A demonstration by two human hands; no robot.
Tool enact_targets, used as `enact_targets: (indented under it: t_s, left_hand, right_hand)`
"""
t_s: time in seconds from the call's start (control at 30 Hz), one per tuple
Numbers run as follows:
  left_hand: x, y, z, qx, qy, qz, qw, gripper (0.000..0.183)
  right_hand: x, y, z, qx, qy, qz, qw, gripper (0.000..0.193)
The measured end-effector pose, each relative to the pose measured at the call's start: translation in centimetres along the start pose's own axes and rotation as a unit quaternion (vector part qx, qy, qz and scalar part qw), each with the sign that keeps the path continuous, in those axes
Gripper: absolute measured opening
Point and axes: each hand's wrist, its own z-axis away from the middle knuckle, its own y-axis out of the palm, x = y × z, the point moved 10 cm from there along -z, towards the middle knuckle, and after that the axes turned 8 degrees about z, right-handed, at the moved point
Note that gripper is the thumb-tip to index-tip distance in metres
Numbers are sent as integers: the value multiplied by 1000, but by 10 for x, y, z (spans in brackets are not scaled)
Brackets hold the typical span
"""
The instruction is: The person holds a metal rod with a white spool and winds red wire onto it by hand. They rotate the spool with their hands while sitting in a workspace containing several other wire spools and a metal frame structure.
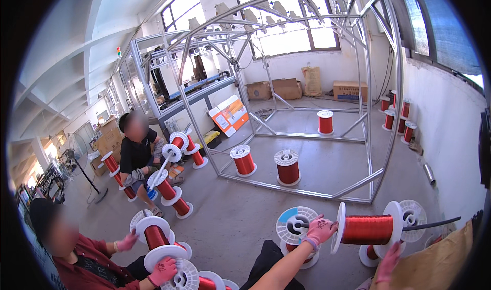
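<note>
Here, left hand (319,230) closed around dark rod (432,224) through red spool (367,229), right hand (389,262) by its flange (396,219), grip unclear.

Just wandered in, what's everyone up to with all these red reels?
The person wearing the camera has a pink-gloved left hand at the left end of a red spool lying sideways, with a dark rod jutting out rightward. Their right hand is near its right end; contact is unclear. At left, a co-worker handles other spools, and another person is beside more. Three upright spools stand by the metal frame.
</note>
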Motion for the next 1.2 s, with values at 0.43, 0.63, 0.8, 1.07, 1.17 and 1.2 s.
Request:
enact_targets:
  t_s: [0.43,0.63,0.8,1.07,1.17,1.2]
  left_hand:
    - [-16,-2,-10,-16,14,-12,1000,56]
    - [1,-6,-1,0,-10,-9,1000,56]
    - [-15,4,-13,8,22,-13,1000,57]
    - [-8,9,-10,34,1,-40,999,56]
    - [-5,5,-8,9,-2,-51,999,55]
    - [13,8,-5,-12,3,-39,999,56]
  right_hand:
    - [71,-29,-93,-9,-120,-154,981,49]
    - [36,-11,31,73,-110,126,983,48]
    - [-58,-15,-7,3,11,-43,999,52]
    - [62,-24,-65,-76,-188,-20,979,50]
    - [26,-10,-7,-50,-111,-71,990,48]
    - [23,-3,18,-13,-71,-137,988,46]
